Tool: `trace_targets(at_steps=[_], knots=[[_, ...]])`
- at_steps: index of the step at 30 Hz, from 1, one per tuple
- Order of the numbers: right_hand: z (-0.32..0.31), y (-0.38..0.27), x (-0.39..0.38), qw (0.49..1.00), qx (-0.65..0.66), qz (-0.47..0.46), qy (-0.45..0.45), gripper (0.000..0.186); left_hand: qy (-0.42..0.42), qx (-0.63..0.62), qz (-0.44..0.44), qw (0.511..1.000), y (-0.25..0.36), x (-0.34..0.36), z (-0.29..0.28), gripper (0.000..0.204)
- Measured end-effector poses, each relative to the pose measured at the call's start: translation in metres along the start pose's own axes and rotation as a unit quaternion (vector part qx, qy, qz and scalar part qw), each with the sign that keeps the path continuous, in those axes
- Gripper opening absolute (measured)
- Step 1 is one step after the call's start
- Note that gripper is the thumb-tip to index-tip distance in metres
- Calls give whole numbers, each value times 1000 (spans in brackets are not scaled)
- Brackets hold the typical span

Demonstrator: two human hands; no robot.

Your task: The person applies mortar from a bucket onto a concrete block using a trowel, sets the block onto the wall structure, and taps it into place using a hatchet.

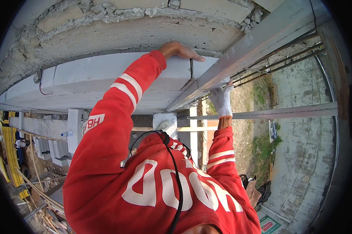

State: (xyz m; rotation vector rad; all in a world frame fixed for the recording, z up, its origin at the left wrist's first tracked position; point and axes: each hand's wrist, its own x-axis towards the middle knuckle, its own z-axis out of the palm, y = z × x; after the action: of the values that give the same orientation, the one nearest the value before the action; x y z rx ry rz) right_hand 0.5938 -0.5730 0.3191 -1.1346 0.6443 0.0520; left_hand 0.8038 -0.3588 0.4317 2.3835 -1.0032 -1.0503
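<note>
My left hand [182, 51] is bare and lies over the top edge of a row of pale grey building blocks [117, 70]. Its fingers stretch flat toward the right, by the narrow joint before a short end block [203, 66]. My right hand [222, 100], in a white knitted glove, is raised beside a grey metal beam [238, 64], just below the end block. Its fingertips are partly hidden, so whether they grip the block or only touch it I cannot tell. Red sleeves cover both arms.
Rough masonry with crumbly mortar [144, 29] runs above the blocks. A thin metal bar [269, 113] crosses at right, over ground far below and a weathered wall [304, 156]. Yellow metal pieces [12, 150], timber sticks [41, 191] and a plastic bottle [66, 133] are at left.
</note>
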Motion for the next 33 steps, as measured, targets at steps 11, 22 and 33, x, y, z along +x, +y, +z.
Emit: trace_targets(at_steps=[11, 22, 33], knots=[[-11, 3, -1, 1000, -5, 6, 2, 123, 6, 50, 52, 997, -5, -32, -4, 88], [-17, 26, -53, 981, -33, -160, 110, 53, 205, 221, 20, 953, 16, -103, 58, 115], [-91, 140, -108, 983, -142, -82, 89, 38, 326, 62, 106, 937, 0, -76, 32, 59]])
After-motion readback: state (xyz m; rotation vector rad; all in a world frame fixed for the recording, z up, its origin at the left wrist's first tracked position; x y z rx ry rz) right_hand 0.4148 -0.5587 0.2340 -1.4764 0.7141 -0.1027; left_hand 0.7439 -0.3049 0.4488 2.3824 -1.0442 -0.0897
